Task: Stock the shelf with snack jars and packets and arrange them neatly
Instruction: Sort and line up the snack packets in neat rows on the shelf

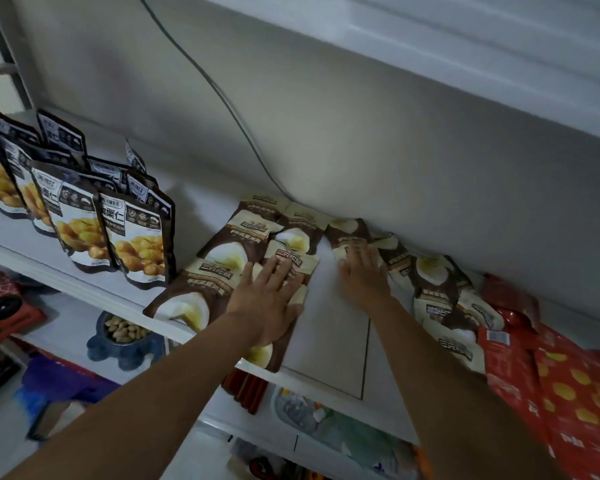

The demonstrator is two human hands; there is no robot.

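L hand (269,299) lies flat, fingers straight, palm pressing the left brown packets (219,251), which lie overlapping on the white shelf (329,341). R hand (359,271) is also released, palm down w/ fingers resting on the right brown packets (437,282) along the back wall. The two piles sit apart. Chestnut pouches (136,244) stand upright at left (in rows); red packets (551,393) lie far right, touching the right pile.
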